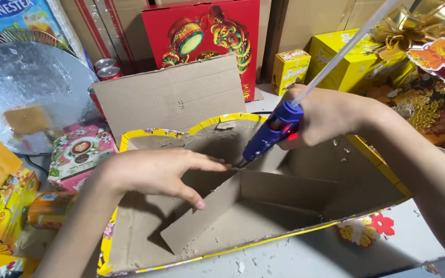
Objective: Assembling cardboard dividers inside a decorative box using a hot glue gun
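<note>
1. Nearest the camera, the front wall of an open cardboard box (263, 244) with yellow floral edging is seen; the box lies on a pale surface directly below both hands.
2. Inside the box, a slanted cardboard divider (202, 216) is stood on edge, running from front-left toward the centre, where a second divider (289, 186) is met.
3. The left hand (155, 172) is laid flat, fingers spread and extended, on the top edge of the slanted divider; nothing is grasped.
4. The right hand (325, 116) is closed around a blue glue gun (271, 133); a clear glue stick (346, 46) projects from its back.
5. The gun's nozzle is pointed down at the divider junction, just beside the left fingertips (223, 166); contact cannot be told.
6. A loose cardboard sheet (173, 98) is propped behind the box.
7. Farther out, a red printed carton (202, 31), yellow boxes (336, 64), a floral pink box (81, 152) and an orange can (50, 210) are noted.
</note>
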